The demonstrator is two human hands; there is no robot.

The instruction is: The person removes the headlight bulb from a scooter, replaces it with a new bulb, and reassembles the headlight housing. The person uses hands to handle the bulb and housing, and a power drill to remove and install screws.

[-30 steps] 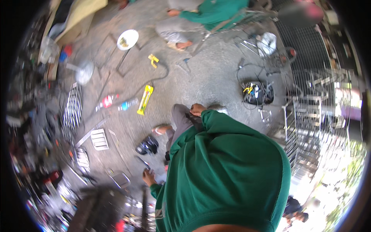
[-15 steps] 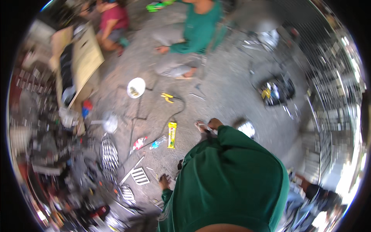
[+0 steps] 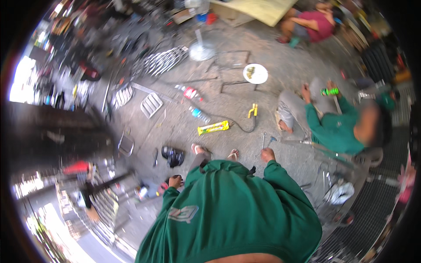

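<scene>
My left hand (image 3: pixel 175 181) hangs beside my hip, above a red and grey item on the floor; its fingers are blurred and I cannot tell what they hold. My right hand (image 3: pixel 267 154) is out in front of my right side, seen from above with the fingers mostly hidden. Just past it on the floor lie a thin metal tool (image 3: pixel 263 139) and a blue-headed tool (image 3: pixel 272 139). Ahead of my feet are a long yellow packet (image 3: pixel 213 127), a clear bottle with a blue label (image 3: pixel 199 114), a red-labelled bottle (image 3: pixel 190 93) and a yellow clamp (image 3: pixel 253 110) on a dark cable.
A co-worker in green (image 3: pixel 340 129) sits at the right, a green bottle (image 3: pixel 330 91) in one hand. Another person (image 3: pixel 313 26) crouches at the far right. Ahead stand a metal frame (image 3: pixel 237 83), a white plate (image 3: pixel 255 73) and slatted metal pieces (image 3: pixel 151 105). A black bag (image 3: pixel 173 156) lies front left.
My view has swung left, so the floor items and the seated co-worker now appear farther right. The co-worker's green bottle is now fully visible. Both my hands have shifted beside my body.
</scene>
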